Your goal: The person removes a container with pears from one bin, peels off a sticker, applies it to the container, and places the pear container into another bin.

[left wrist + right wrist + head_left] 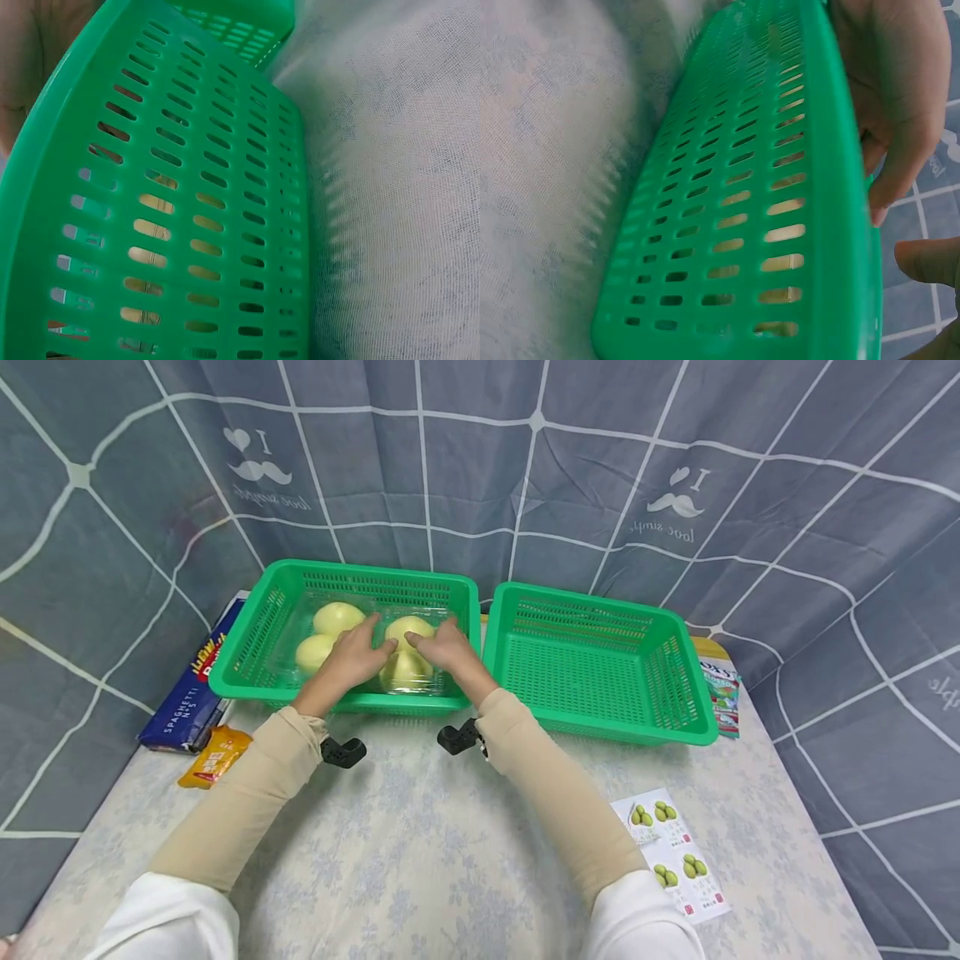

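Pale yellow rounded fruits [316, 653] lie in two lidded clear plastic boxes inside the left green basket [258, 689]. My left hand [352, 652] reaches over the basket's front rim to the left side of the right-hand fruit box [420, 685]. On the opposite side of that box, my right hand [446, 652] lies with its thumb over the top. Both hands grip the box between them, thumbs inward. Through the slots of the basket wall [187, 187], the left wrist view shows pale yellow patches. In the right wrist view, the front wall [727, 202] hides the box's lower part.
A second green basket [600, 681] stands to the right. A blue spaghetti box [187, 697] and an orange packet [216, 758] lie on the left. A colourful packet [723, 693] is at the far right, with a fruit-picture sheet [678, 852] in front.
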Motion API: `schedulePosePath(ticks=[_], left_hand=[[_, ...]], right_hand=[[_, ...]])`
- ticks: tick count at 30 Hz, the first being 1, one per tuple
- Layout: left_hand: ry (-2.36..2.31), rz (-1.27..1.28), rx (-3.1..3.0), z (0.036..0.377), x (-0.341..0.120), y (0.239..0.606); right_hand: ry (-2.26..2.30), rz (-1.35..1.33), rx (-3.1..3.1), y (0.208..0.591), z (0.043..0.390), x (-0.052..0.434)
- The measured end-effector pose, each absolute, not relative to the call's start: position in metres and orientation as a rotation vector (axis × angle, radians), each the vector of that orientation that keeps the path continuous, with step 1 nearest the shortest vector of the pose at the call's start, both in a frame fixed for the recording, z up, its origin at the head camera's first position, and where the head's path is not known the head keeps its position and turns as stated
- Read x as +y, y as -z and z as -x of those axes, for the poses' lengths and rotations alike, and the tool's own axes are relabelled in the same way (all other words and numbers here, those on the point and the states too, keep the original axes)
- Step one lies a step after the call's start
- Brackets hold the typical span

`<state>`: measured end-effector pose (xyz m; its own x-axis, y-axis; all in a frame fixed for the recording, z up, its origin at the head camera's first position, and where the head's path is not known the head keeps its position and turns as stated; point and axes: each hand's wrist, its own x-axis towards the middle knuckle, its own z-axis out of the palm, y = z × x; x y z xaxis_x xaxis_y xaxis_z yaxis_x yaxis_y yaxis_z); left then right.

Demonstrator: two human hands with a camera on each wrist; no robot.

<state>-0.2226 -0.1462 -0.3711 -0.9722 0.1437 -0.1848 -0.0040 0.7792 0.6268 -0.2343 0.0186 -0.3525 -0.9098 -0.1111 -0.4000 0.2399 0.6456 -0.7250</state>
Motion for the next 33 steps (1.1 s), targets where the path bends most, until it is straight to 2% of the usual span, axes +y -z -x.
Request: schedulePosePath(ticks=[14,20,33], left_hand=[[-0.972,-0.109,2.792,0.231,-0.126,0.38],[-1.041,-0.029,2.807,0.23,-0.132,0.384],[-0.974,-0.088,2.734,0.232,-0.137,0.378]], right_hand=[[1.254,-0.159,2.415,0.367,0.237,0.024],[1.315,-0.154,2.354,0.37,0.238,0.021],[1.401,-0.171,2.305,0.373,0.238,0.022]])
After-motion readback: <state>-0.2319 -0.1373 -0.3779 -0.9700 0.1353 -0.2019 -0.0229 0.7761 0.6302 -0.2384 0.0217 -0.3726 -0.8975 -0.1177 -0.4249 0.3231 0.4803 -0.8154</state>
